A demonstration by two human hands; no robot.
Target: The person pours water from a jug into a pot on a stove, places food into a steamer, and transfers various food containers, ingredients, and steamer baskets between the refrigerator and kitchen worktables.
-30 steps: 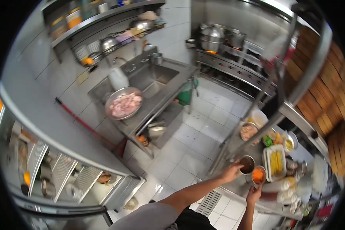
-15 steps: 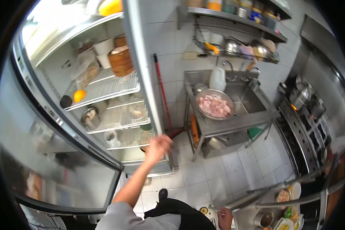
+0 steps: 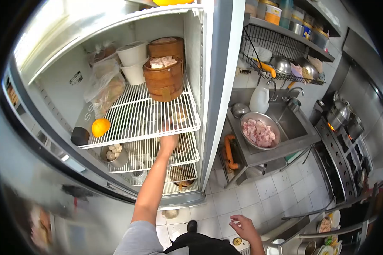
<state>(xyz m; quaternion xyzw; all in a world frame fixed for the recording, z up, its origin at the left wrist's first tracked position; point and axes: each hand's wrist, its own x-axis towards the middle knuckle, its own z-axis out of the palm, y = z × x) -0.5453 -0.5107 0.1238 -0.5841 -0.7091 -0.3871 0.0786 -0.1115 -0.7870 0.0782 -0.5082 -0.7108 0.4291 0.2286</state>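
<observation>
My left hand [image 3: 169, 139] reaches into the refrigerator, under the front of the upper wire shelf [image 3: 127, 131]. Wires cover its fingers, so I cannot see whether they grip anything. Nearest to it, seen through the wires, is a clear container with pale food [image 3: 179, 115]. On the shelf above stand stacked bamboo steamers [image 3: 162, 83], the front one with pale pieces on top. A metal pot [image 3: 115, 156] of whitish round pieces sits to the left, one level down. Low on the right, my right hand [image 3: 245, 228] hangs in the air, fingers apart, holding nothing.
The glass refrigerator door [image 3: 64, 199] stands open on the left. White tubs [image 3: 134, 68], plastic bags [image 3: 104, 85] and an orange [image 3: 100, 127] share the upper shelf. Rightward are a sink [image 3: 285, 117], a bowl of raw meat [image 3: 259, 132] and a lit stove [image 3: 334, 140].
My view has moved closer to the refrigerator. My left hand has gone from in front of the shelves to inside, beneath the upper one. My right hand has come up from the counter edge, fingers apart.
</observation>
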